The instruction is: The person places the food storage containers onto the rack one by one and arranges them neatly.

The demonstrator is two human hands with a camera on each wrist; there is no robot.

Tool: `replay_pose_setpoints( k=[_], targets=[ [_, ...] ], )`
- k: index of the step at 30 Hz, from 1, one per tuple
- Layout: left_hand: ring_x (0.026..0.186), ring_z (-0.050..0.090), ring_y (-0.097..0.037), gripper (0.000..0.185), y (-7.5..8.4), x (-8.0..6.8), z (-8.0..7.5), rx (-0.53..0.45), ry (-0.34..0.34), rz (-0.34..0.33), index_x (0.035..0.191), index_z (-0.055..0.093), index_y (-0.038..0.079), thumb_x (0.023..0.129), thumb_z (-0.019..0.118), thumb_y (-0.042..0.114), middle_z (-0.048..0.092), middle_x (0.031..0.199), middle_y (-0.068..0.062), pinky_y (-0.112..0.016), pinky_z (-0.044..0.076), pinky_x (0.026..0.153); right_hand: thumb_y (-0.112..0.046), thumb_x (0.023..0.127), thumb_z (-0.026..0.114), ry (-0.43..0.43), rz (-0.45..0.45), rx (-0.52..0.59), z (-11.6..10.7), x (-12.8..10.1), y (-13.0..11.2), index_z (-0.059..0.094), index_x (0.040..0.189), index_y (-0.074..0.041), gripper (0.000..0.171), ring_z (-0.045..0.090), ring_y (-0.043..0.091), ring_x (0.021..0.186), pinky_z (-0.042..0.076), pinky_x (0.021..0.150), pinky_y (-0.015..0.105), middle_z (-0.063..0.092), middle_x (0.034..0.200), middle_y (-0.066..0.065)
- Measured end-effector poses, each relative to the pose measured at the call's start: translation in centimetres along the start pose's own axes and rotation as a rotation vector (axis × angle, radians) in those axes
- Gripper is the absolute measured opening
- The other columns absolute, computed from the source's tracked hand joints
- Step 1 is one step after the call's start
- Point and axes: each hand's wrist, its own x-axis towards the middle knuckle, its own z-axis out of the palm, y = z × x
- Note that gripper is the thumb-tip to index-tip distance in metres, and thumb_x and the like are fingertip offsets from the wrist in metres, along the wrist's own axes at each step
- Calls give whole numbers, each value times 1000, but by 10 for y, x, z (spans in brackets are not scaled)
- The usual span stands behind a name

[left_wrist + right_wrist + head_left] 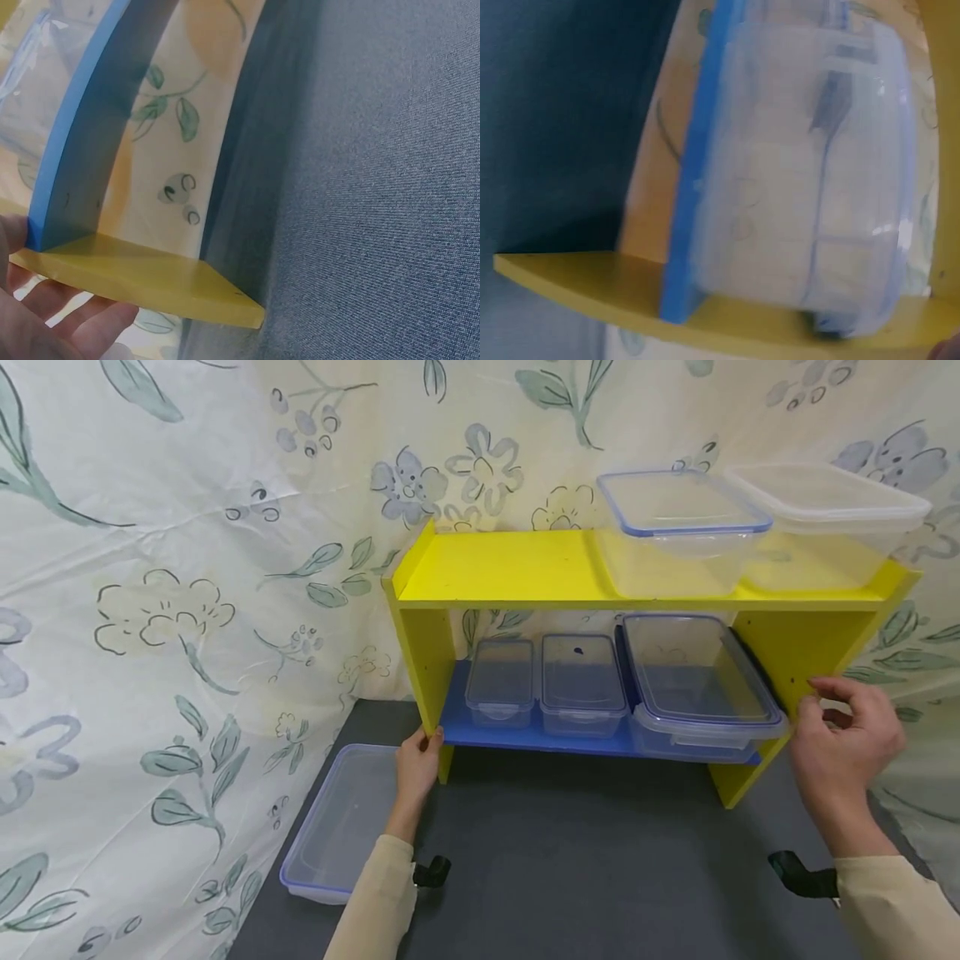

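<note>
A yellow shelf unit [517,564] with a blue lower board [480,732] stands on the dark table. My left hand [417,768] grips the lower front edge of its left side panel. In the left wrist view, the thumb lies by the end of the blue board [79,120], with the fingers outside the yellow panel [150,281]. My right hand [851,747] holds the front edge of the right side panel [798,652], fingers bent; the right wrist view catches only a fingertip. On the blue board sit two small lidded containers [501,681] [583,681] and a larger one [697,668].
Two big clear containers, one blue-rimmed [678,556] and one white-lidded [825,543], stand on the top board's right part. A flat lidded container [337,827] lies on the dark table [585,860] at left. Floral cloth [187,677] hangs behind and beside.
</note>
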Motion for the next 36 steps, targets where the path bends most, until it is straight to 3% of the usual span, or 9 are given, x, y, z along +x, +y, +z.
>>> replay_pose_setpoints(
  k=[8,11,14,17,19,22,25,28,36],
  targets=[
    [75,61,-27,24,-1,0,-2,-15,-11,0,95,69,9,96,60,31,69,85,-13,-33,51,67,-14,86,59,-39,115,-11,-1,-13,33,63,123,-20,37,46,-17,92,39,75,3,41,99,-34],
    [74,61,-27,24,0,1,-3,-10,-5,3,95,69,9,96,60,31,69,85,-14,-34,51,67,-15,87,60,-80,170,-32,0,-19,45,59,128,-20,41,49,-15,95,40,76,3,45,105,-29],
    [75,62,-27,25,1,0,-5,4,-1,7,96,70,9,96,60,31,70,86,-14,-35,52,68,-19,91,59,-223,276,-117,1,-22,56,51,137,-21,47,58,0,108,44,81,8,59,124,-11],
    [76,63,-27,24,1,0,-4,12,-3,9,97,70,9,96,60,31,70,87,-13,-36,52,69,-24,95,57,-435,306,-246,1,-23,67,44,145,-17,52,59,21,119,49,84,22,58,138,11],
    [75,62,-27,24,1,0,-3,16,5,17,96,70,9,96,60,31,70,85,-13,-36,51,68,-29,97,55,-551,276,-302,-1,-23,75,41,147,-10,55,55,36,120,47,90,37,57,136,20],
    [71,60,-26,23,0,0,0,21,23,45,92,69,8,95,60,29,68,80,-12,-33,48,63,-34,98,53,-622,223,-325,-1,-24,85,44,144,-2,56,55,43,111,44,83,47,60,127,28],
    [68,58,-24,21,-1,-1,0,21,35,57,91,69,8,94,60,27,66,77,-11,-30,45,60,-39,99,51,-651,215,-334,3,-25,92,47,140,-1,56,57,43,107,43,67,35,61,124,29],
    [70,58,-24,23,-1,-1,-2,15,21,42,91,69,8,95,60,29,66,79,-12,-31,46,62,-41,99,49,-672,209,-340,5,-27,99,51,136,1,56,59,44,104,39,61,27,62,121,30],
    [76,62,-26,24,1,0,-3,5,-22,13,97,70,10,96,61,32,70,87,-12,-35,50,68,-39,101,43,-666,235,-325,12,-32,112,55,130,3,53,55,45,104,37,66,37,61,121,31]
  ],
)
